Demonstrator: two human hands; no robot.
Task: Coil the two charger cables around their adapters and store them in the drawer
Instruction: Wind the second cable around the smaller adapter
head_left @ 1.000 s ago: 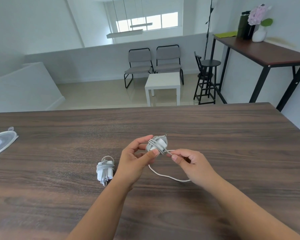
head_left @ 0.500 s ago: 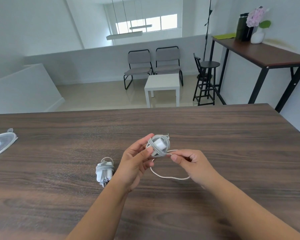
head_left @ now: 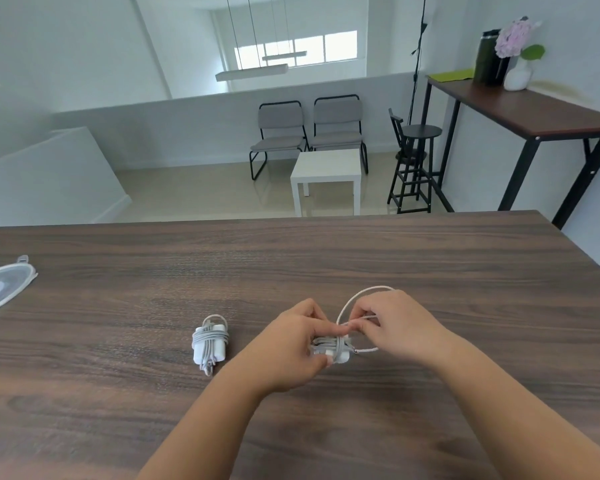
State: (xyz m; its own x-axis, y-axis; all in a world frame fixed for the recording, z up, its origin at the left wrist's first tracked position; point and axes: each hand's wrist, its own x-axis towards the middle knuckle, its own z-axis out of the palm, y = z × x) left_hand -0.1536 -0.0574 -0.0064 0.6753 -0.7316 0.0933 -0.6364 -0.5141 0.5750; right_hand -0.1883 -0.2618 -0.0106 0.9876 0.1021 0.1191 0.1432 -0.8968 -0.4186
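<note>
Low centre of the frame, the left hand (head_left: 291, 344) grips the half-wrapped adapter (head_left: 331, 349) while the right hand (head_left: 392, 323) pinches its loose cable (head_left: 357, 296). To their left, the finished charger (head_left: 209, 342) lies on the table (head_left: 326, 258).

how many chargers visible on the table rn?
2. One wound charger lies alone on the table, beside the left hand. The second charger is held by the left hand, while the right hand holds its loose cable.
</note>
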